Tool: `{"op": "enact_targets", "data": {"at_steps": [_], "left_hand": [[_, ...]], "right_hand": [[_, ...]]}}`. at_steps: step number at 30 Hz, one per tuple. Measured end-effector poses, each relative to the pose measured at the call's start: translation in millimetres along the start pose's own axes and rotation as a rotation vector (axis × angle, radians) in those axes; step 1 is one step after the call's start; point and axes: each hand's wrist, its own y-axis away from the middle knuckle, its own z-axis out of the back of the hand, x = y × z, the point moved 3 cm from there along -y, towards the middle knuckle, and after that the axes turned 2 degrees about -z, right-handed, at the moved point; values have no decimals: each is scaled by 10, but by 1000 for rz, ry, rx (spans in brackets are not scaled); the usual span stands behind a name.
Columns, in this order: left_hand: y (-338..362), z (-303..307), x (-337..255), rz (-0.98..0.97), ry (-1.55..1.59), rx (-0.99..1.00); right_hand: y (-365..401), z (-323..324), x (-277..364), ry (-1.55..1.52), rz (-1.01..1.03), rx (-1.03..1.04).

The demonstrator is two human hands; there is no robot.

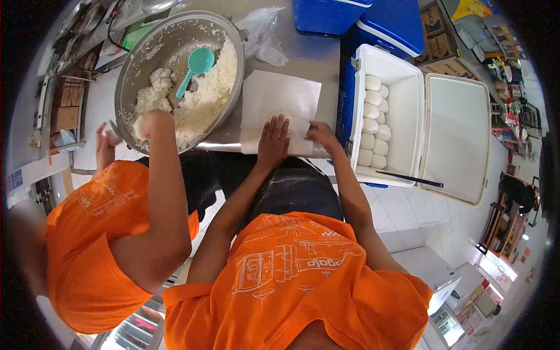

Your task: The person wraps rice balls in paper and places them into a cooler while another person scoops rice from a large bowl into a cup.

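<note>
White paper sheets [286,90] lie at the front of the metal table, with a lower piece overlapping the larger one. My left hand [274,141] rests flat on the paper, fingers stretched out. At the paper's right edge, my right hand [322,135] has its fingers curled together, pinching the sheet's side. Whatever lies under the paper, if anything, is hidden. Just left of the paper stands a large metal pot [123,96] of cooked white rice [219,87], with a turquoise scoop [200,60] in it.
A co-worker's hand [157,123] reaches into the pot; their other hand [107,143] is beside it. A cooler [394,55] with stacked white wrapped bundles [371,111] stands open at right, its lid [456,137] swung outward. A plastic bag [265,38] and blue coolers [326,14] sit behind.
</note>
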Motion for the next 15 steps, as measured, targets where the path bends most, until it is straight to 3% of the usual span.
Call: {"op": "enact_targets", "data": {"at_steps": [1, 4, 6, 8, 9, 11, 15], "left_hand": [[-3, 0, 4, 5, -41, -9], [106, 74, -93, 65, -73, -27], [108, 86, -119, 71, 5, 12], [75, 110, -96, 77, 79, 52], [63, 139, -92, 72, 92, 14], [50, 174, -66, 74, 103, -23], [14, 129, 82, 67, 161, -23]], "right_hand": [[-92, -12, 58, 0, 0, 3], [-522, 75, 352, 214, 80, -245], [-729, 11, 692, 140, 293, -263], [-1282, 216, 718, 827, 502, -358], [-1461, 228, 831, 825, 503, -354], [-1681, 89, 1062, 867, 384, -19], [-1258, -322, 1452, 1125, 327, 0]]}}
